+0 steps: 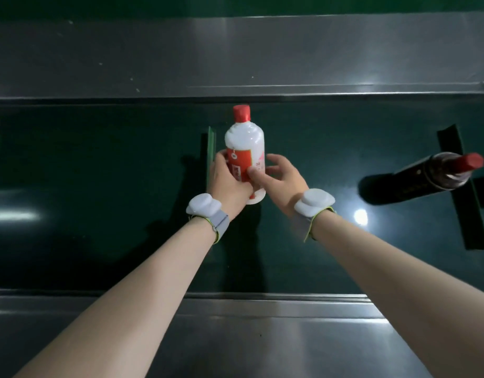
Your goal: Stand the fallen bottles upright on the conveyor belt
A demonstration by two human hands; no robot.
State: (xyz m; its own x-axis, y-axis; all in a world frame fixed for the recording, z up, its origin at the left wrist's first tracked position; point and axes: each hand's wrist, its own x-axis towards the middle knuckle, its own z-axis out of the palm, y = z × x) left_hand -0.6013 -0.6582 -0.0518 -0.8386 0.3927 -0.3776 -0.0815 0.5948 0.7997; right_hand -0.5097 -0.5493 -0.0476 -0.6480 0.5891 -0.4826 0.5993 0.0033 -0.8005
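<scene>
a brushed steel rail (235, 55) spans the upper frame; another steel ledge (262, 336) fills the bottom. white wrist sensors (203, 204) on grey straps (220, 223) sit mid-frame, centre.

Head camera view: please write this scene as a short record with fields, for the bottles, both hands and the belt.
white bottle: white ceramic-looking bottle with red cap and red label, standing on its base
left hand: wrapped around the label
right hand: thumb on the label, fingers spread open
dark bottle: dark glossy bottle with red cap, to the right, untouched; upright or fallen unclear
belt: dark green conveyor belt with raised cleats
</scene>
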